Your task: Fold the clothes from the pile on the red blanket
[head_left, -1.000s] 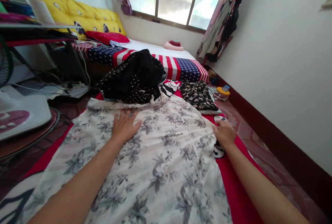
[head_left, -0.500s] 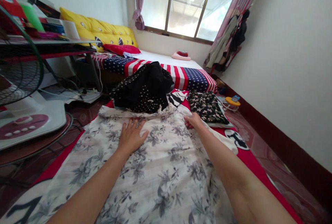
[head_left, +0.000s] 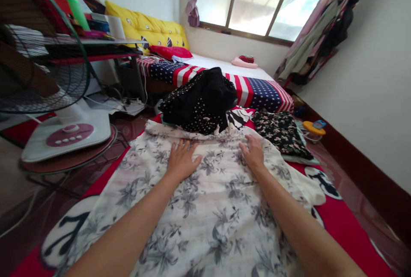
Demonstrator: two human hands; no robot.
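A white garment with grey flowers (head_left: 205,200) lies spread on a red blanket (head_left: 349,225); its exact kind cannot be made out. My left hand (head_left: 183,159) rests flat on its upper left part, fingers spread. On the upper right part lies my right hand (head_left: 253,153), palm down with the fingers apart and nothing held. Just beyond the garment's far edge is a heap of black dotted clothes (head_left: 205,99). To the right sits a folded black floral garment (head_left: 281,133).
A fan (head_left: 69,131) stands on a round stool at the left, beside a cluttered desk (head_left: 96,42). Behind the clothes is a low bed (head_left: 221,66) with a stars-and-stripes cover. A yellow stool (head_left: 313,128) and hanging clothes (head_left: 321,41) are along the right wall.
My right hand has let go of the garment's right edge and now lies open on the cloth. The left hand stays flat on the cloth. The view has turned left.
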